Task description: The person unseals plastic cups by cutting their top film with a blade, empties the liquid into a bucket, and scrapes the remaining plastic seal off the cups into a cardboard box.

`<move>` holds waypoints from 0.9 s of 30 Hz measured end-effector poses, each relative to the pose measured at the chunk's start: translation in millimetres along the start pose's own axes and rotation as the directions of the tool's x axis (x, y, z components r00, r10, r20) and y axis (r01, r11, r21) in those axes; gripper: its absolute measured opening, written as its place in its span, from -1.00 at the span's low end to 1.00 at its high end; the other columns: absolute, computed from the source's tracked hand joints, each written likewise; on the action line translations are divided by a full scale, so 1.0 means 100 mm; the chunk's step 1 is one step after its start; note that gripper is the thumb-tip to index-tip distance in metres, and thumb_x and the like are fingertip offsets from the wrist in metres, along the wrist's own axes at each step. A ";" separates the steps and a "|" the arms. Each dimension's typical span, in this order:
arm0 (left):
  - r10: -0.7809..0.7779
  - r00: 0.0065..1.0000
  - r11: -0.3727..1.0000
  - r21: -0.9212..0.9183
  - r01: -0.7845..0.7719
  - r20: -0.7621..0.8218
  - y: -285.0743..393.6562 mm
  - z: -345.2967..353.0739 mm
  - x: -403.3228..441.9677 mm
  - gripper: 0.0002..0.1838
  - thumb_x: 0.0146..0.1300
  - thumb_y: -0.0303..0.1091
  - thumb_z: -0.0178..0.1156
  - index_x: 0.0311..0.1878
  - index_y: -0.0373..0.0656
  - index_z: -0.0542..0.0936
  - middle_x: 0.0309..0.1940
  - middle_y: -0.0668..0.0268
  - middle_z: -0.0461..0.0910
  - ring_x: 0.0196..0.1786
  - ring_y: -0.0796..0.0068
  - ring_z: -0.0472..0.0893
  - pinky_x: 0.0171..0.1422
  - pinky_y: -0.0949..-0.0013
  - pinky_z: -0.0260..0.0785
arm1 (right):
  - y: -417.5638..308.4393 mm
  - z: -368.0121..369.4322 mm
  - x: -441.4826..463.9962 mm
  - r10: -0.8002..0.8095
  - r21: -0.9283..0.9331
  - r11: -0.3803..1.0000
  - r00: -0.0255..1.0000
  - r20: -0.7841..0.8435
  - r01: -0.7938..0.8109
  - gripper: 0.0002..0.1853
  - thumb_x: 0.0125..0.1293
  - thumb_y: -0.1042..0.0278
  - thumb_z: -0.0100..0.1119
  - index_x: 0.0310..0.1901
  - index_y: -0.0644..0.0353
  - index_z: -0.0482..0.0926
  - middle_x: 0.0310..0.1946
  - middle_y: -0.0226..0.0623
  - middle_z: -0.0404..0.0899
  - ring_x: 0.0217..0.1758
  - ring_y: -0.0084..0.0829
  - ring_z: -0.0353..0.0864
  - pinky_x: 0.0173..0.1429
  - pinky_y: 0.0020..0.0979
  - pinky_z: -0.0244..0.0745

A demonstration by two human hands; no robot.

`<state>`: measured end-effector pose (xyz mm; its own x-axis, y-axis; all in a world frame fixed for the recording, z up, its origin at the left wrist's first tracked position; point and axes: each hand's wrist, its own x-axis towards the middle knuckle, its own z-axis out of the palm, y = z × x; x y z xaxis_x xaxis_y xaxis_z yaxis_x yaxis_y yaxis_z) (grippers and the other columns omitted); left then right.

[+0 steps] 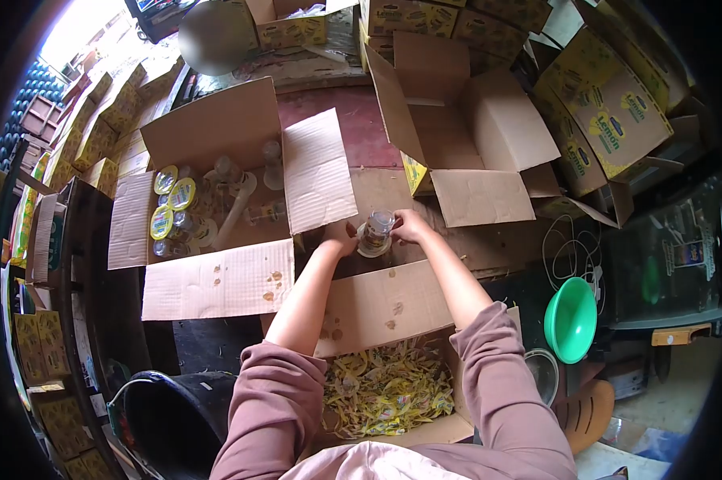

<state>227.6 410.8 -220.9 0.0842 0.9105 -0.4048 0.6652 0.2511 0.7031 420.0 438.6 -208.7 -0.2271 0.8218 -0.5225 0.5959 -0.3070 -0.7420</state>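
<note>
While I look down through the head view, I see a small clear jar (379, 226) between my two hands. It stands about upright, with its narrow end up and its wide, pale rim low down. My left hand (342, 238) is close on one side, with its fingers bent in. My right hand (410, 226) is on the other side, with its fingers curled, not spread, and their ends right by the jar. I can't tell if either hand is pinching it, as the tips are too small and partly hidden.

I think the jar is light and stiff. It looks smooth, so it may slip, and it could crack if it is glass. I would hold it softly around the middle, with a thumb on one side and fingers on the other. I would not squeeze the wide rim, in case it is loose.

A cardboard flap (385, 308) is just on my side of the hands. Nearer to me than that are yellow scraps (385, 392). To the left of my left hand, a box (209, 124) holds more jars (182, 194), some with yellow lids. Past my right hand is an open box (482, 198), and a green bowl (570, 320) is off to its right.
</note>
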 end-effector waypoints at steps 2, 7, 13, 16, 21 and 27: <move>-0.086 0.996 0.988 -0.123 0.089 0.023 -0.05 0.03 0.04 -0.73 -0.14 -0.41 0.31 -0.30 -0.24 0.54 -0.36 0.17 0.60 -0.27 0.36 0.60 -0.22 0.36 0.46 | 0.02 0.05 0.01 -0.050 -0.071 0.996 0.995 -0.084 0.044 -0.82 0.00 0.56 0.16 -0.30 0.32 0.49 -0.46 -0.20 0.60 -0.51 -0.43 0.61 -0.52 -0.38 0.53; -0.123 0.992 0.985 -0.119 0.126 0.029 -0.01 0.04 0.04 -0.75 -0.17 -0.45 0.28 -0.33 -0.25 0.56 -0.36 0.16 0.61 -0.27 0.36 0.61 -0.21 0.37 0.47 | -0.01 0.14 0.05 -0.206 -0.324 0.938 0.950 -0.236 0.123 -0.86 -0.05 0.51 0.18 -0.41 0.36 0.50 -0.52 -0.07 0.58 -0.55 -0.31 0.62 -0.58 -0.33 0.51; -0.081 0.997 0.990 0.115 0.079 0.018 -0.03 0.08 0.16 -0.65 -0.25 -0.35 0.35 -0.29 -0.22 0.58 -0.34 0.13 0.61 -0.27 0.35 0.61 -0.19 0.38 0.46 | -0.02 0.13 0.11 -0.106 -0.279 0.959 0.972 -0.212 0.044 -0.90 -0.02 0.54 0.14 -0.44 0.38 0.50 -0.56 -0.06 0.57 -0.58 -0.29 0.62 -0.63 -0.33 0.50; -0.096 0.995 0.979 0.184 0.088 0.036 -0.05 0.09 0.21 -0.67 -0.25 -0.27 0.35 -0.33 -0.15 0.62 -0.32 0.14 0.62 -0.24 0.34 0.61 -0.15 0.37 0.44 | 0.00 0.14 0.15 -0.051 -0.244 0.970 0.979 -0.198 0.002 -0.92 -0.01 0.58 0.13 -0.43 0.38 0.50 -0.61 -0.09 0.56 -0.58 -0.31 0.62 -0.63 -0.34 0.50; -0.097 0.994 0.970 0.228 0.082 0.053 -0.11 0.13 0.31 -0.71 -0.22 -0.22 0.32 -0.37 -0.13 0.64 -0.32 0.14 0.63 -0.22 0.32 0.61 -0.15 0.37 0.43 | 0.05 0.21 0.21 0.019 -0.236 0.970 0.986 -0.168 -0.059 -0.92 -0.01 0.59 0.13 -0.43 0.40 0.51 -0.62 -0.08 0.55 -0.60 -0.33 0.61 -0.62 -0.35 0.50; 0.109 0.986 0.952 0.300 -0.067 -0.125 -0.18 0.25 0.31 -0.78 -0.24 -0.39 0.27 -0.42 -0.22 0.63 -0.44 0.11 0.61 -0.31 0.33 0.60 -0.23 0.36 0.41 | 0.03 0.19 0.20 0.004 -0.309 0.950 0.988 -0.154 -0.052 -0.92 -0.01 0.53 0.13 -0.49 0.37 0.54 -0.56 -0.01 0.57 -0.55 -0.29 0.62 -0.55 -0.31 0.49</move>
<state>236.4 426.5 -260.8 0.0628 0.9663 -0.2495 0.8499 0.0793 0.5209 402.5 445.2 -229.1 -0.1035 0.8849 -0.4541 0.8158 -0.1856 -0.5477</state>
